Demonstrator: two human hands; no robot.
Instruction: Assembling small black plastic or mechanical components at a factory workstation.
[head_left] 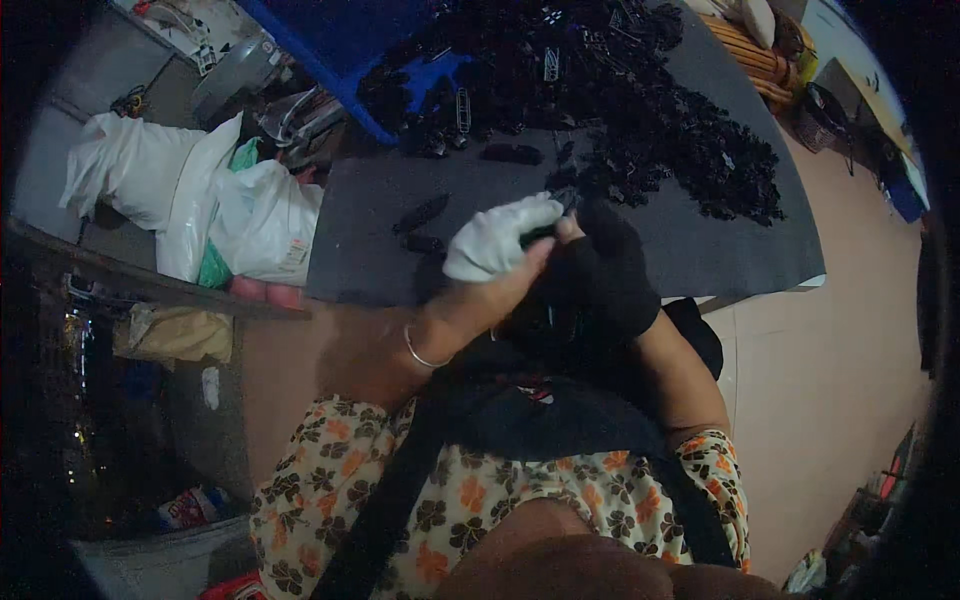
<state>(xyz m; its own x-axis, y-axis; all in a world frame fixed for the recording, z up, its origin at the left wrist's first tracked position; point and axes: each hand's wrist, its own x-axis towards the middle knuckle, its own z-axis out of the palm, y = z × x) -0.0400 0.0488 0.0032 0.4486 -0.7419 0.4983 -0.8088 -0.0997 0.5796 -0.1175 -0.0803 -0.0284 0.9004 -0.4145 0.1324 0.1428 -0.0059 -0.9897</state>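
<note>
My left hand (497,242), in a white glove with the thumb bare, is closed round a small dark piece (538,236) whose kind is hard to make out. Right up against it is my right hand (618,265), in a black glove with a bare thumb tip showing. Its fingers are bent inward, and what they pinch is lost against the dark glove. Just beyond both hands lies a large heap of small black parts (650,125) on the grey tabletop (370,275). Loose black pieces lie apart from it, an oblong one (512,153) and a slanted one (422,213) among them.
A blue tray (335,65) is at the far left of the tabletop, partly under black parts. White plastic bags (265,215) crowd the left side. A bundle of orange-brown rods (748,58) stands beyond the far right edge. Pinkish floor (830,340) shows at right.
</note>
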